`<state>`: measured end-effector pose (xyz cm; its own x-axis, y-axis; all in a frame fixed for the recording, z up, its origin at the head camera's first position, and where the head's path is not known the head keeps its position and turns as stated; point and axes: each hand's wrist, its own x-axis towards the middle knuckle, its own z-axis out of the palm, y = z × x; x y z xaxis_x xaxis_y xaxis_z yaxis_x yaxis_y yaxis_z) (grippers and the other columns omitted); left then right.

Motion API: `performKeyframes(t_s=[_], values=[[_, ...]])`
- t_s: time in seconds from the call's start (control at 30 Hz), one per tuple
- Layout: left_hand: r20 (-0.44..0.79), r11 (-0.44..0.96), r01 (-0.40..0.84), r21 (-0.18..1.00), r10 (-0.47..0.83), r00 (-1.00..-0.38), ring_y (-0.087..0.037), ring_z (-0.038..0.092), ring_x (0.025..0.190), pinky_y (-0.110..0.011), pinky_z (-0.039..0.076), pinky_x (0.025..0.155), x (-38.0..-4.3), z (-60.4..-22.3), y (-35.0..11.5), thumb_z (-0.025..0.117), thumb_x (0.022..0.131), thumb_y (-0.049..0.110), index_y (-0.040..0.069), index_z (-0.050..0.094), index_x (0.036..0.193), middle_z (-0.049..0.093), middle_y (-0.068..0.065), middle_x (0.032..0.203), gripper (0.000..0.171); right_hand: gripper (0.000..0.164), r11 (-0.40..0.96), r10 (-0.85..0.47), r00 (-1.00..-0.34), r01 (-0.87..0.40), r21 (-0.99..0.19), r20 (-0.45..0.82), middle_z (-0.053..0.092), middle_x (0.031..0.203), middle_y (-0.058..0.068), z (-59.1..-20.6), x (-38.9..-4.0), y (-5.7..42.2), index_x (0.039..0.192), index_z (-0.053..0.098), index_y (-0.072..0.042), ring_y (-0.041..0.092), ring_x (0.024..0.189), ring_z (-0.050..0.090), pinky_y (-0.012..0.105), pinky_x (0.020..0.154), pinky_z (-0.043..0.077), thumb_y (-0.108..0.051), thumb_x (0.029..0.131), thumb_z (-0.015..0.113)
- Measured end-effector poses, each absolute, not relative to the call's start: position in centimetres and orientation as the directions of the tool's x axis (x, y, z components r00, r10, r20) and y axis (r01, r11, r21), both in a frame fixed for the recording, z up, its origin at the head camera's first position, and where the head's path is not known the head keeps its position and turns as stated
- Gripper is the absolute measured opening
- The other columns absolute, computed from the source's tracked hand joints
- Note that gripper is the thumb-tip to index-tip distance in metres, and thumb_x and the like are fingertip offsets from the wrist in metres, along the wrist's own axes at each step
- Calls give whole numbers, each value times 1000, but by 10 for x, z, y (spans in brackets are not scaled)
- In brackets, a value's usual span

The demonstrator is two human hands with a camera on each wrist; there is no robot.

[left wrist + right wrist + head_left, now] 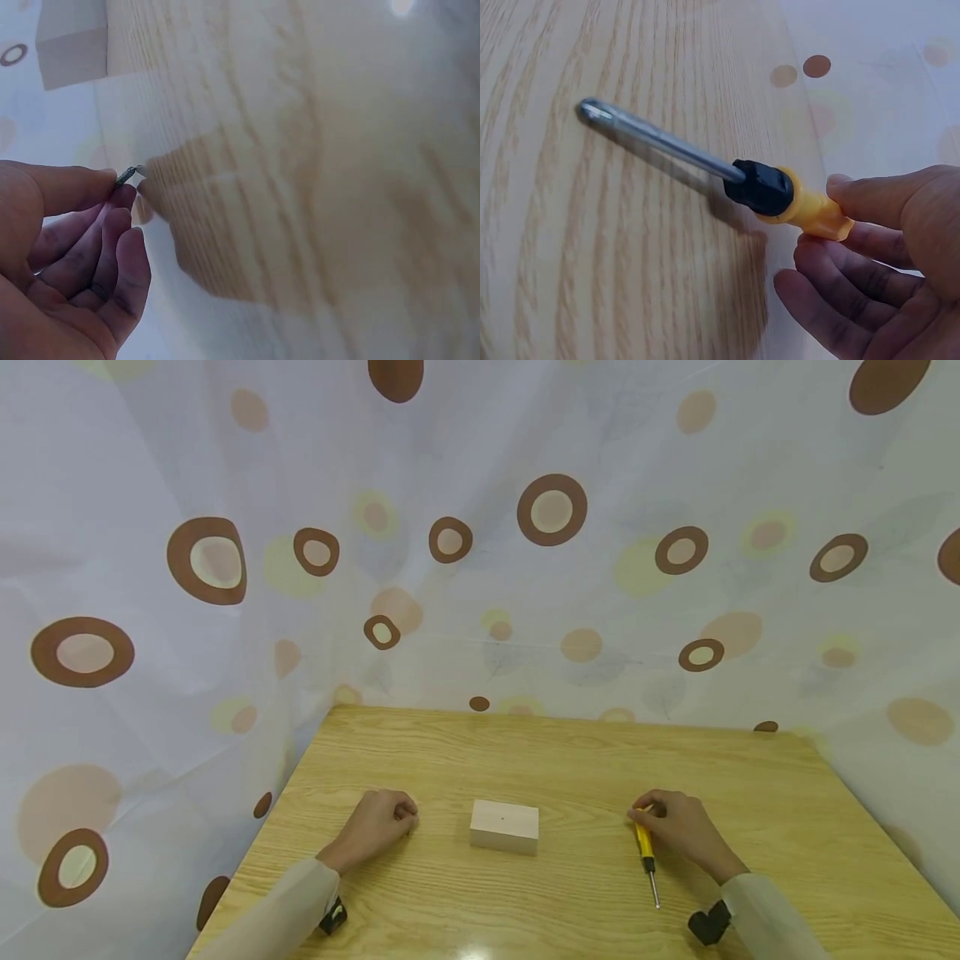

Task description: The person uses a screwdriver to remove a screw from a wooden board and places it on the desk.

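Observation:
My left hand (pixel 378 825) is at the left of the table and pinches a small metal screw (pixel 126 177) between thumb and forefinger. To the right, my right hand (pixel 681 828) grips the yellow handle of a screwdriver (pixel 646 843) between thumb and fingers. In the right wrist view, the screwdriver's black collar and metal shaft (pixel 664 140) slant away over the tabletop. A pale wooden block (pixel 504 827) lies flat between the hands, apart from both, with a small dark hole on its top face.
The wood-grained table (pixel 570 752) carries all of this. A white curtain (pixel 480 668) with brown and yellow rings hangs along its back and sides. Black wrist cameras (pixel 708 923) sit under the sleeves.

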<state>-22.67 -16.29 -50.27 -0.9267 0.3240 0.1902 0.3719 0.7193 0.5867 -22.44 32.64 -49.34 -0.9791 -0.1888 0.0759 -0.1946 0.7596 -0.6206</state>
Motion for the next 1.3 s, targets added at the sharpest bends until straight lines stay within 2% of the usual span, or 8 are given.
performKeyframes(t_s=[0.17, 0.53, 0.77, 1.0, 1.17, 1.23, 1.3], values=[[181, 728, 364, 581, 320, -930, -9, 66, 72, -26, 56, 64, -227, -500, -160, 76, 90, 5, 0, 76, 91, 72, 2, 80, 5, 29, 746, -199, -979, -178, -642, 41, 72, 85, 2, -494, -224, 326, 110, 73, 1, 14, 67, 63, 27, 58, 53, -26, 98, 73], [133, 758, 325, 566, 306, -943, -6, 62, 67, -26, 54, 61, -230, -502, -155, 74, 90, 2, 5, 75, 86, 69, 4, 75, 6, 34, 747, -193, -981, -147, -648, 0, 68, 79, 1, -497, -222, 325, 113, 69, 4, 17, 63, 61, 28, 56, 52, -27, 99, 72], [101, 756, 304, 579, 303, -948, -7, 62, 67, -28, 55, 63, -230, -500, -153, 75, 92, 7, 2, 74, 89, 69, 4, 77, 5, 32, 749, -196, -981, -154, -644, 7, 69, 81, 2, -497, -221, 324, 112, 69, 3, 16, 63, 61, 28, 56, 53, -27, 99, 72], [144, 761, 343, 551, 318, -937, -5, 60, 66, -27, 52, 60, -234, -495, -151, 73, 97, 15, 8, 76, 94, 69, 5, 79, 8, 33, 758, -181, -984, -147, -635, 12, 69, 82, 3, -495, -219, 328, 112, 70, 2, 16, 62, 61, 29, 56, 53, -29, 101, 69], [208, 775, 378, 507, 316, -926, -4, 55, 67, -27, 50, 62, -237, -483, -155, 72, 99, 25, 13, 77, 96, 68, 8, 86, 13, 36, 811, -162, -982, -189, -554, 99, 72, 98, 5, -487, -220, 334, 114, 72, -4, 17, 78, 64, 39, 68, 55, -38, 104, 64], [258, 772, 429, 468, 345, -903, -9, 58, 74, -29, 52, 66, -238, -475, -159, 72, 99, 27, 11, 76, 102, 69, 3, 95, 16, 40, 826, -162, -973, -223, -518, 162, 71, 107, 9, -479, -220, 338, 118, 71, -4, 22, 87, 66, 45, 74, 56, -40, 104, 62], [323, 770, 505, 389, 399, -858, -16, 62, 87, -34, 56, 73, -237, -464, -163, 72, 99, 28, 8, 74, 110, 68, -4, 107, 23, 45, 830, -164, -961, -256, -496, 222, 69, 117, 17, -469, -219, 340, 124, 68, -1, 32, 96, 66, 53, 80, 55, -41, 105, 61]])
